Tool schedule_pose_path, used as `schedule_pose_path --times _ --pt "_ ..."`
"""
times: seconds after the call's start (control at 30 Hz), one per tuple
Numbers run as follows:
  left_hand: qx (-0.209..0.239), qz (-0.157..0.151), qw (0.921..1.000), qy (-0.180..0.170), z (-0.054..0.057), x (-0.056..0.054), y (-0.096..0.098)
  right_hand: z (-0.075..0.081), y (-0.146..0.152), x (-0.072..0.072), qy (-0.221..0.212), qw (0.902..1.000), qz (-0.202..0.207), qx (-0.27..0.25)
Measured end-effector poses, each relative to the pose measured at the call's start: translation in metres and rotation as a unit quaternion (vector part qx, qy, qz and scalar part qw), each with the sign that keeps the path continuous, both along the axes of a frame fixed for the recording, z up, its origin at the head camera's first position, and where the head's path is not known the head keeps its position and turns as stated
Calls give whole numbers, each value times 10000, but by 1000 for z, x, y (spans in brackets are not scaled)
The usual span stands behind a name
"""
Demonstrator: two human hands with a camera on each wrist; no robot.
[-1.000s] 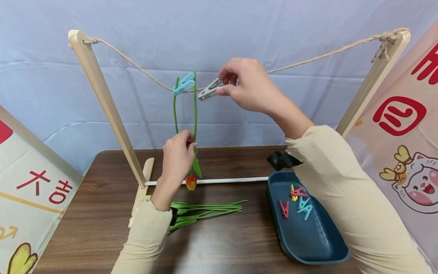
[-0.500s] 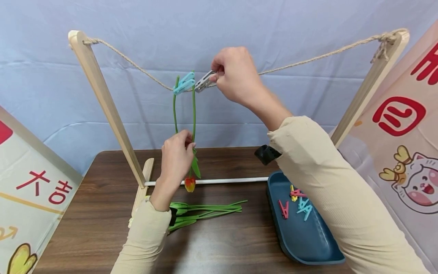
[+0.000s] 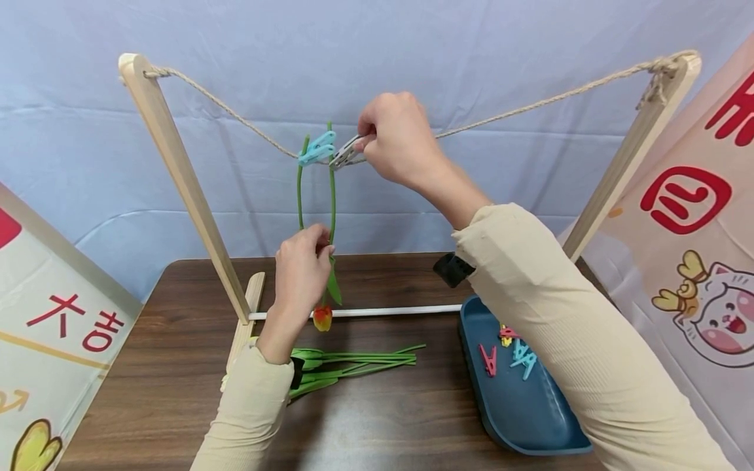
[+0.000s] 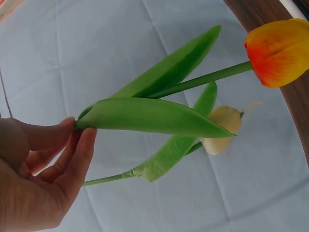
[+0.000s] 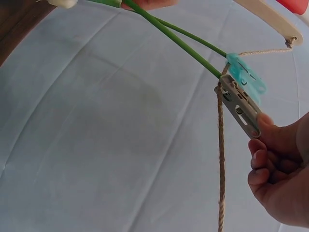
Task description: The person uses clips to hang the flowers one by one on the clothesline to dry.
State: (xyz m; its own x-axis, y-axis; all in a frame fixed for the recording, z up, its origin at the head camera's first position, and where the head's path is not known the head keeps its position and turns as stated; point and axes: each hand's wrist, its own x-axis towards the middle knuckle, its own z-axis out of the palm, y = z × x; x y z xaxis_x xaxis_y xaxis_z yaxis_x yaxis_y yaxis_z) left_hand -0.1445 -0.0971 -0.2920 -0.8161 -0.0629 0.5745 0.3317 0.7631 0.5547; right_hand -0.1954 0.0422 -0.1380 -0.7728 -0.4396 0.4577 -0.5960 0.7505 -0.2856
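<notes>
My left hand (image 3: 302,275) pinches the green stem of an orange-yellow tulip (image 4: 277,53) just above its leaves; the bloom hangs head down. With thumb and fingers my right hand (image 3: 400,139) grips the end of a grey clothespin (image 5: 241,107). Its nose sits at the rope (image 5: 221,159) and the tulip's stem, as the right wrist view shows. Just left of it, a light blue clothespin (image 3: 317,148) on the rope holds a second stem, that of a pale tulip (image 4: 223,130). That bloom is hidden behind my left hand in the head view.
The rope hangs between two wooden posts (image 3: 182,176), joined low down by a white rod (image 3: 394,311). Several green stems (image 3: 371,358) lie on the brown table (image 3: 159,366). A dark blue tray (image 3: 530,418) at right holds several coloured clothespins (image 3: 488,360).
My right hand has moved left with the grey clothespin, bringing its nose to the tulip stem at the rope. The left hand and its tulip have shifted slightly left.
</notes>
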Motion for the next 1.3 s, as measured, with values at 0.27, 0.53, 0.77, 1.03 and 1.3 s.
schedule_pose_path --times 0.27,0.53,0.77,1.03,1.3 --pt "-288 105 9993 231 -2 1 0 -4 0 -2 -123 9999 -38 -26" --pt "-303 134 9992 241 -3 1 -1 -4 1 -2 -557 9984 -77 -36" --pt "-221 144 9997 -16 -3 -1 -1 2 10 0 -1363 9903 -155 -236" --pt "-114 80 9998 -113 -5 -2 -2 3 24 2 -1522 9875 -60 -416" --pt "-115 82 9997 -216 -6 -4 -4 -1 49 4 -2038 9784 329 122"
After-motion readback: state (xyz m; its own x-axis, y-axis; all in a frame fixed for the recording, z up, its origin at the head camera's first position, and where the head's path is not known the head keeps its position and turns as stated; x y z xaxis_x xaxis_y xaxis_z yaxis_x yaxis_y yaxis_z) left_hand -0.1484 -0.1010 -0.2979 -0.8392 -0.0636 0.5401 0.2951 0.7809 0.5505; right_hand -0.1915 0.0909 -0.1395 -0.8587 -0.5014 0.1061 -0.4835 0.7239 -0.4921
